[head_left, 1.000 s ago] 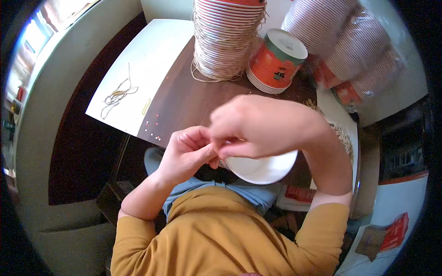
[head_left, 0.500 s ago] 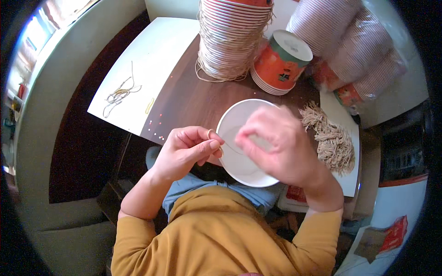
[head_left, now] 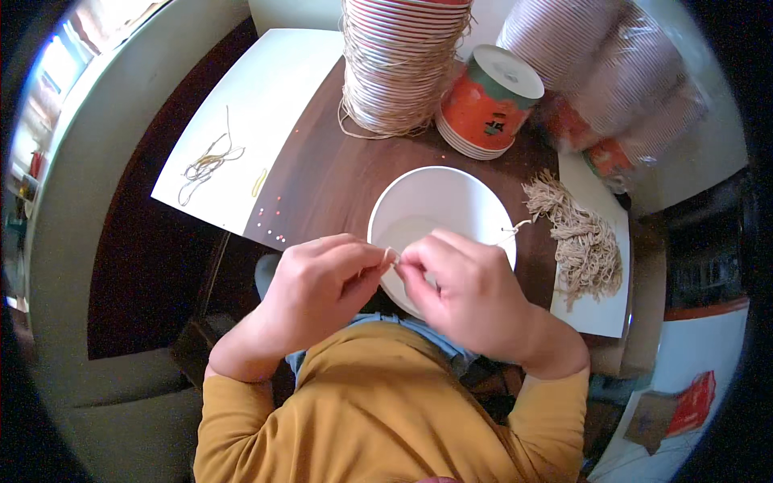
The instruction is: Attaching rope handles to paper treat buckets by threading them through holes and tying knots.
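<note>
Now | tub (head_left: 439, 189): round, white inside | cord (head_left: 389, 255): thin, pale | left hand (head_left: 326, 278), right hand (head_left: 467, 286): fingertips pinched on cord

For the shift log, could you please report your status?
Left fingers and right fingers pinching cord at left edge of bucket. Bucket open side up. Right hand hiding part of it.

Dk brown wood-grain tabletop (head_left: 322, 185) w/ white side sections (head_left: 282, 72); pale grey-green matte wall (head_left: 68, 266) far L; flat dk maroon panel (head_left: 153, 241) btwn wall & tabletop; bright daylit window (head_left: 60, 64) upper L.
</note>
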`<state>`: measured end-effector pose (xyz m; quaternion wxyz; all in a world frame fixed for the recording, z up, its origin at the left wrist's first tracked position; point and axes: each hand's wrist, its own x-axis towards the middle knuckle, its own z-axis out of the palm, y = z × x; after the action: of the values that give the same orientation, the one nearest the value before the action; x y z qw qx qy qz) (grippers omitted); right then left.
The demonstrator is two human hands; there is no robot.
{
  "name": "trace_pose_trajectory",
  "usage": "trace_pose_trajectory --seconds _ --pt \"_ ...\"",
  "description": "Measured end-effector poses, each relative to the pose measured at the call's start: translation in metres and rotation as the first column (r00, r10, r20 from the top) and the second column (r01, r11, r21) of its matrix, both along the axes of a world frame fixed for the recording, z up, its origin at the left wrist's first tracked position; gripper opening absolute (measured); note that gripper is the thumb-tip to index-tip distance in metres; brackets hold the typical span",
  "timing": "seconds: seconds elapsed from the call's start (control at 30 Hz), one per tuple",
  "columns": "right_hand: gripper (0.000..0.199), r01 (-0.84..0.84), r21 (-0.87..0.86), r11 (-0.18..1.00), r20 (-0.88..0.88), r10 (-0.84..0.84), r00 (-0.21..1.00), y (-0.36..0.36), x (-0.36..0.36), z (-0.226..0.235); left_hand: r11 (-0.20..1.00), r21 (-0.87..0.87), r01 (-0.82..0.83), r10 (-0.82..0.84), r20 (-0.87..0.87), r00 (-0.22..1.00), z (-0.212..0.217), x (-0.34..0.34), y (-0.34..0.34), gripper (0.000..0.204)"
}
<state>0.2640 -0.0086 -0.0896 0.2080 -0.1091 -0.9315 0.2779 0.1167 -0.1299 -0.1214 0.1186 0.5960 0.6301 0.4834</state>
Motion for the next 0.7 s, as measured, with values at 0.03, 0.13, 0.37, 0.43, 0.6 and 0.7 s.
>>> trace_pose_trajectory --seconds 0.03,0.13,0.37,0.43,0.6,0.7 --pt "0.012 -0.026 0.0 1.0 -0.035 0.026 0.999 -0.005 0.001 0.002 0.997 0.08 -0.011 0.014 -0.035 0.999 0.002 0.002 0.0 0.013" --pt "0.014 -0.084 0.051 0.995 -0.018 0.085 0.996 -0.022 0.005 -0.003 0.984 0.171 0.04 -0.009 -0.183 0.983 0.008 -0.001 -0.001 0.014" --pt "0.007 0.249 0.435 0.865 0.018 -0.285 0.958 -0.039 0.002 -0.016 0.981 0.183 0.072 -0.189 0.785 0.59 -0.049 0.014 0.015 0.01" --pt "0.007 0.24 0.459 0.855 0.008 -0.274 0.962 -0.029 0.002 -0.018 0.96 0.28 0.021 -0.257 0.847 0.464 -0.062 0.021 0.023 0.012" --pt "0.01 0.305 0.448 0.84 -0.15 -0.265 0.952 -0.018 0.005 -0.034 0.922 0.342 -0.18 0.136 0.15 0.979 -0.058 0.023 0.032 0.022" --pt "0.01 0.308 0.326 0.894 -0.223 -0.244 0.944 -0.025 0.004 -0.054 0.818 0.542 -0.19 0.37 -0.245 0.896 -0.056 0.021 0.031 0.027"
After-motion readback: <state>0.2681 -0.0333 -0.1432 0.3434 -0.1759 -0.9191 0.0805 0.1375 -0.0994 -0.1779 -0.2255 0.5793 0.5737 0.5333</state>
